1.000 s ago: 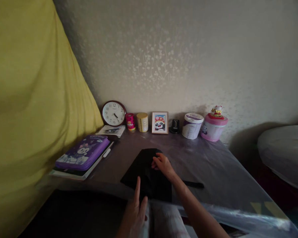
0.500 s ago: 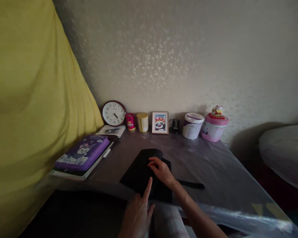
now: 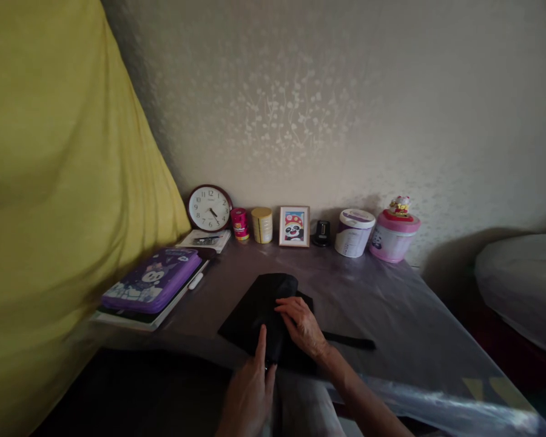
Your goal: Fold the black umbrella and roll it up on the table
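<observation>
A yellow curtain fills the left side of the view. A table under clear plastic sheeting runs along the patterned wall. On its left edge lies a purple pencil case on top of a flat book. Along the wall stand, left to right: a round clock, a red tin, a yellow tin, a framed panda picture, a white tub and a pink tub.

A black cloth item lies flat at the near middle of the table, with a black strap extending to its right.

The right hand rests palm down on the cloth, fingers spread and flat, clamped on nothing. The left hand is at the near table edge; its index finger is extended and touches the near edge of the cloth, the other fingers loosely curled, holding nothing
</observation>
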Motion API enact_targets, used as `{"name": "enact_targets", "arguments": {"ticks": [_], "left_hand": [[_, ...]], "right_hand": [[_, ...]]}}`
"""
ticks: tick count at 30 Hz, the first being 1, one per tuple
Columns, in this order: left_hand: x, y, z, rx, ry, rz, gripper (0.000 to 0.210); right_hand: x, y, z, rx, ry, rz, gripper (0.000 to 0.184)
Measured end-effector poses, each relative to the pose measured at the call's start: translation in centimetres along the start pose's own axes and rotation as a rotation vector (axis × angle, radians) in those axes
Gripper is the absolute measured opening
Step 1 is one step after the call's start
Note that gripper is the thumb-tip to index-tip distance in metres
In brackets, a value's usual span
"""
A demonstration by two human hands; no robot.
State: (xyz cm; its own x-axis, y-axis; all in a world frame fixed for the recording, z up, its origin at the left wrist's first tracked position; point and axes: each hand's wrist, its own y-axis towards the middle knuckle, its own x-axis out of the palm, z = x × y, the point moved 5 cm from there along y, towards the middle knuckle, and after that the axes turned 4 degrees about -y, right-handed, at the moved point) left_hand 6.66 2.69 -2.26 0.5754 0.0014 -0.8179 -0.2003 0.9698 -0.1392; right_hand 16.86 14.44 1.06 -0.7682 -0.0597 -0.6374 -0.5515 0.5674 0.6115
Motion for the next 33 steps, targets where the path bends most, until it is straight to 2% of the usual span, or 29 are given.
{"name": "enact_targets", "arguments": {"ticks": [4, 8, 10, 13, 15, 19, 22, 27, 33], "left_hand": [[0.0, -0.1, -0.1, -0.017, -0.036, 0.014, 0.063], [-0.1, -0.3, 0.1, -0.047, -0.01, 0.006, 0.064], [-0.1, -0.3, 0.2, -0.053, -0.015, 0.002, 0.064], [-0.1, -0.3, 0.1, -0.051, -0.024, 0.005, 0.063], [0.1, -0.3, -0.1, -0.052, -0.002, 0.011, 0.063], [0.5, -0.1, -0.5, -0.048, 0.038, 0.012, 0.063], [0.6, 0.0, -0.6, -0.05, 0.06, 0.016, 0.064], [0.5, -0.2, -0.3, -0.059, 0.084, 0.047, 0.064], [0.7, -0.2, -0.5, -0.015, 0.049, 0.084, 0.062]], "right_hand": [[0.5, 1.6, 2.4, 0.008, -0.07, 0.002, 0.024], [0.5, 3.0, 4.8, 0.109, -0.159, 0.04, 0.028], [0.5, 3.2, 4.9, 0.105, -0.161, 0.045, 0.03], [0.8, 2.9, 4.3, 0.034, -0.085, -0.014, 0.033], [0.5, 2.6, 5.0, 0.136, -0.054, -0.022, 0.034], [-2.0, 1.2, 8.5, 0.522, -0.091, 0.067, 0.034], [-3.9, -0.6, 10.5, 0.675, -0.12, 0.074, 0.033], [-4.4, -3.4, 11.2, 0.839, -0.064, -0.021, 0.03], [-3.1, -3.8, 10.1, 0.961, 0.068, -0.1, 0.031]]}}
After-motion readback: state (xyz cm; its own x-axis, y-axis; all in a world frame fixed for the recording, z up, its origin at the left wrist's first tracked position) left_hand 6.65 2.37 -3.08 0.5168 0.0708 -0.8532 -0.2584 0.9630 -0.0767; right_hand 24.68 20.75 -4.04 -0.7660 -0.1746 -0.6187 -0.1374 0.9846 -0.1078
